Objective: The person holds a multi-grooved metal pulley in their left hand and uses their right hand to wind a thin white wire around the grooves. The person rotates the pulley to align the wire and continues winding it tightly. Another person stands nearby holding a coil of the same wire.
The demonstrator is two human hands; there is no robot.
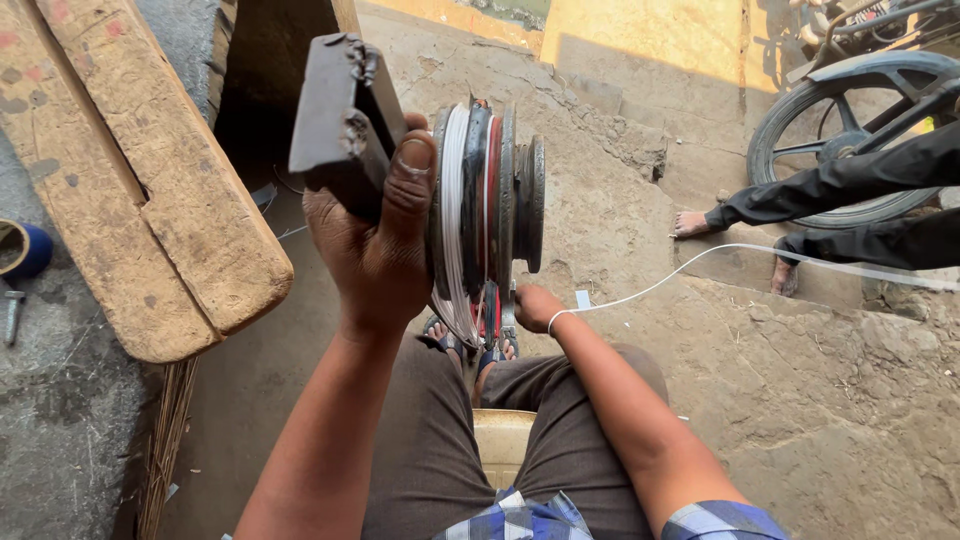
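- Between the seated person's knees, raised in front of the chest, stands a round grey metal winding spool (pixel 487 215) with several side-by-side discs; white wire and a narrower band of red wire fill its grooves
- Left hand (pixel 372 245) is closed around a dark, flat metal block (pixel 340 115) that sits against the spool's near side, thumb pressed up along the block's edge and fingers wrapped behind it; the grip looks firm, with no gap showing
- Right hand (pixel 538 306) sits low beside the bottom of the spool, loosely curled, with a thin white wire (pixel 690 268) pinched or guided through it; whether the fingers clamp it fully cannot be told from this angle
- That white wire runs away to the right over the cracked concrete floor (pixel 800 400), toward the dark-trousered legs and bare feet of another person (pixel 850 200) beside a motorcycle wheel (pixel 850 130)
- Judging by the thick discs and the steel block, the spool probably handles as heavy and rigid, so the block is the sound place to hold it, not the thin disc rims
- By contrast the wire looks light, springy and smooth, likely to slip or kink, and is best taken close to the spool where it leaves the groove
- Wound turns look loose at the lower edge, so squeezing them could disturb the lay
- A worn wooden plank (pixel 150 190) leans at the left, with a blue tape roll (pixel 22 250) beyond it
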